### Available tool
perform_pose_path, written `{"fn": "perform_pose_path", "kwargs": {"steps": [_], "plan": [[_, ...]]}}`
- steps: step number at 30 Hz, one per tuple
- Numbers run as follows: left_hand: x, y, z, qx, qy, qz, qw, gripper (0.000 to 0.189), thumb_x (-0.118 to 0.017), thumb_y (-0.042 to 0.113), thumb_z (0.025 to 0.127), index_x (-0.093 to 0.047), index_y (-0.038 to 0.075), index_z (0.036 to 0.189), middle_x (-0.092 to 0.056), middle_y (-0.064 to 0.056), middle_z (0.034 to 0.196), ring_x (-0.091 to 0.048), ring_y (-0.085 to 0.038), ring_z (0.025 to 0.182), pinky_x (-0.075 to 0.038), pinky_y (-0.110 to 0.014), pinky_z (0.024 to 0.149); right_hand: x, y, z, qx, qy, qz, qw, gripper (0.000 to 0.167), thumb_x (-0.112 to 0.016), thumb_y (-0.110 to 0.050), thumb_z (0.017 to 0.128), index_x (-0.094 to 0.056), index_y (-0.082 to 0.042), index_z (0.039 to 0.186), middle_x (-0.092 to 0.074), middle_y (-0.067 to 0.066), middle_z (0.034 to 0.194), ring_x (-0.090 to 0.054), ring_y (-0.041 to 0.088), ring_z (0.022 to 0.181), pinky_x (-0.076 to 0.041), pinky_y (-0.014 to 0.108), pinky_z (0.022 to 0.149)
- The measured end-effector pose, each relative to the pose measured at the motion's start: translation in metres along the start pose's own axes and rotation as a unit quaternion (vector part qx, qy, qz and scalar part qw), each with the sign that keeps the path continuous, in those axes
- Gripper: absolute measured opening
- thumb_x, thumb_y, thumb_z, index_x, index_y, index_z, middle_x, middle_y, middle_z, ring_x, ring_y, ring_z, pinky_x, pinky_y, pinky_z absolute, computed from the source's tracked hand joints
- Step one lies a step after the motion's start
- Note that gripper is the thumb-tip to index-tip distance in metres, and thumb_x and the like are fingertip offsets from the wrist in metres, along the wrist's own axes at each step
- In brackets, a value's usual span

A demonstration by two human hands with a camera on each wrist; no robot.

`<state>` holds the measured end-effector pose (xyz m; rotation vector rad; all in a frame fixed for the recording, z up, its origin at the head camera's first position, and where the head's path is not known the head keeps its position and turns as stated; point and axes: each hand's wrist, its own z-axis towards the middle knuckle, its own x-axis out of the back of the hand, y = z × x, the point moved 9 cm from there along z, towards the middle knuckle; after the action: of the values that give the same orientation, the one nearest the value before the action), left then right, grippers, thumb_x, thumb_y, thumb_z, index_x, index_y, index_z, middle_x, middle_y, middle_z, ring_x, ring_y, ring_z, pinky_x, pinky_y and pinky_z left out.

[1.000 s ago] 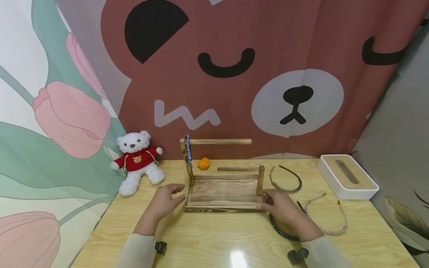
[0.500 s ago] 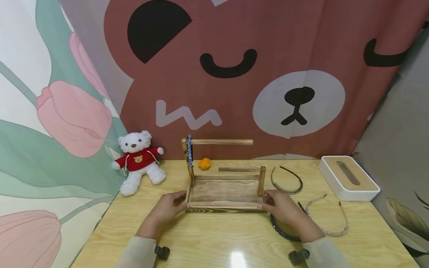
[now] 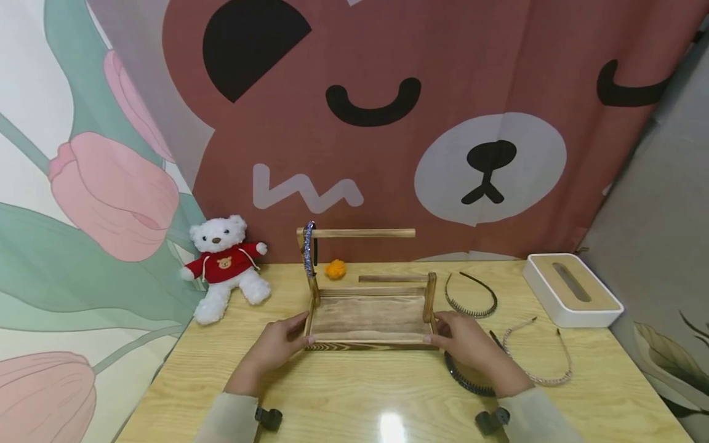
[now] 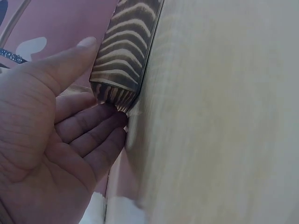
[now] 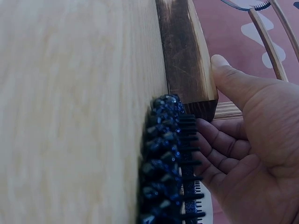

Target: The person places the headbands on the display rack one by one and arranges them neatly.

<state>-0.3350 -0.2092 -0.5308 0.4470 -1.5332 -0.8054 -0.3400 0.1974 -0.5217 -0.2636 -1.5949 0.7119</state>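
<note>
A wooden headband stand with a tray base and two rods sits mid-table. On its left end is my left hand, thumb at the front corner and fingers against the end, as the left wrist view of the hand shows. My right hand holds the opposite end the same way; in the right wrist view its thumb lies on the wooden edge. A glittery blue headband hangs at the left of the upper rod. Beside my right hand lies a dark beaded headband, partly hidden by the arm in the head view.
To the right lie a black toothed headband and a pale beaded headband. A white tissue box with a wooden top stands farther right. A white teddy bear sits back left, and an orange fluffy ball lies behind the stand.
My left hand has moved right, from just beside the stand onto its left end. My right hand stays on the other end. The hanging blue headband has turned slightly.
</note>
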Motion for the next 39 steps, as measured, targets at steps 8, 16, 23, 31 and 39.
{"fn": "perform_pose_path", "kwargs": {"steps": [8,16,23,31,39], "plan": [[0.001,0.003,0.002,0.007,0.000,0.008,0.9999,0.069,-0.081,0.039,0.101,-0.058,0.011,0.159,-0.067,-0.013,0.151,-0.058,-0.034,0.147,-0.047,-0.054,0.123,0.014,0.000,-0.009,0.014,0.002,0.012,0.9998,0.071,-0.073,-0.044,0.105,-0.055,0.001,0.156,-0.072,0.012,0.131,-0.071,0.025,0.115,-0.064,0.048,0.096],[-0.002,-0.001,0.002,0.017,-0.001,-0.007,0.9998,0.069,-0.082,0.038,0.100,-0.059,0.012,0.159,-0.067,-0.013,0.150,-0.058,-0.034,0.147,-0.047,-0.054,0.123,0.051,0.020,-0.047,0.079,0.044,-0.019,0.9957,0.045,-0.086,-0.040,0.095,-0.077,-0.011,0.129,-0.076,0.001,0.123,-0.073,0.024,0.112,-0.064,0.043,0.092],[0.000,-0.002,0.003,0.017,-0.001,0.005,0.9998,0.069,-0.083,0.040,0.099,-0.059,0.013,0.159,-0.067,-0.012,0.151,-0.058,-0.034,0.147,-0.047,-0.053,0.123,0.058,0.032,-0.085,0.165,-0.005,-0.048,0.9851,0.037,-0.095,-0.048,0.080,-0.080,-0.025,0.104,-0.075,-0.015,0.106,-0.068,0.002,0.098,-0.062,0.031,0.082],[0.004,-0.003,0.002,0.026,-0.003,0.002,0.9997,0.068,-0.083,0.038,0.099,-0.059,0.014,0.159,-0.065,-0.012,0.153,-0.056,-0.035,0.149,-0.046,-0.054,0.124,0.038,0.024,-0.098,0.225,-0.079,-0.027,0.9708,0.022,-0.096,-0.025,0.081,-0.084,-0.027,0.099,-0.069,-0.020,0.100,-0.059,-0.004,0.093,-0.058,0.025,0.075],[0.000,-0.003,0.004,0.018,-0.004,-0.008,0.9998,0.070,-0.084,0.040,0.098,-0.060,0.012,0.158,-0.066,-0.012,0.152,-0.059,-0.033,0.146,-0.047,-0.053,0.123,0.032,0.016,-0.099,0.246,-0.083,-0.057,0.9640,0.014,-0.093,-0.023,0.084,-0.085,-0.028,0.094,-0.070,-0.024,0.094,-0.059,-0.006,0.090,-0.059,0.025,0.075]]}}
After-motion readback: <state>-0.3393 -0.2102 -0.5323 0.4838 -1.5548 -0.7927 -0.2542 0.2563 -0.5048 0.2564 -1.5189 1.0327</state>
